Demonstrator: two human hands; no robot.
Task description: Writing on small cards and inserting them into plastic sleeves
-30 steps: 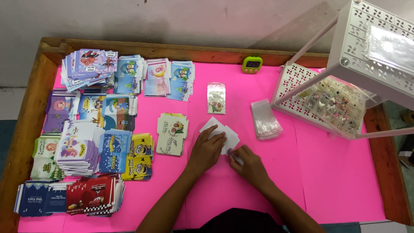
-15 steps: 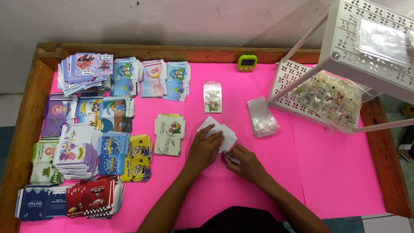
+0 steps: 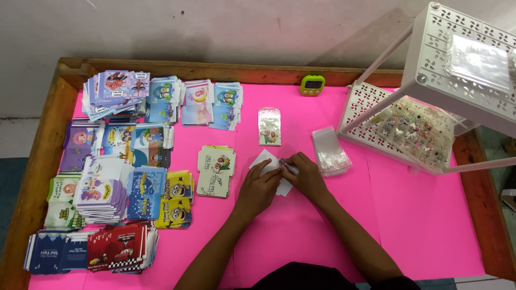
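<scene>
White card [image 3: 269,161] under both hands' fingers [image 3: 279,167], R prob. pinching small item.

White card [image 3: 267,159] mostly covered by both hands, small dark object [image 3: 288,166] in right hand [image 3: 304,174] too small to tell, rack [image 3: 430,102] at two o'clock cut by right edge, its tiny trinkets [image 3: 411,126] indistinct, timer [image 3: 313,84] display unreadable.
</scene>
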